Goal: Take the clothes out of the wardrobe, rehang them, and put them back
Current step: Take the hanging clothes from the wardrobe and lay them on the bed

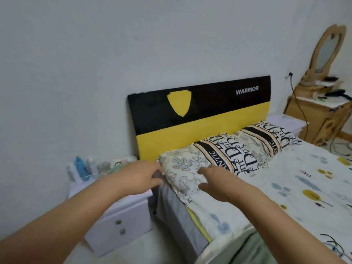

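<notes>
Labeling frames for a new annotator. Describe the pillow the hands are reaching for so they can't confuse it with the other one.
Start at the black and yellow headboard marked WARRIOR; two pillows lie along its base. The near pillow is at the bed's left corner, beside the white nightstand, with the left hand at its edge and the right hand over it. The far pillow lies toward the mirrored dresser.

My pillow [192,168] is soft printed cloth; the headboard [200,103] is glossy black above matt yellow; the nightstand [118,221] looks smooth; the dresser [320,119] is wood.
</notes>
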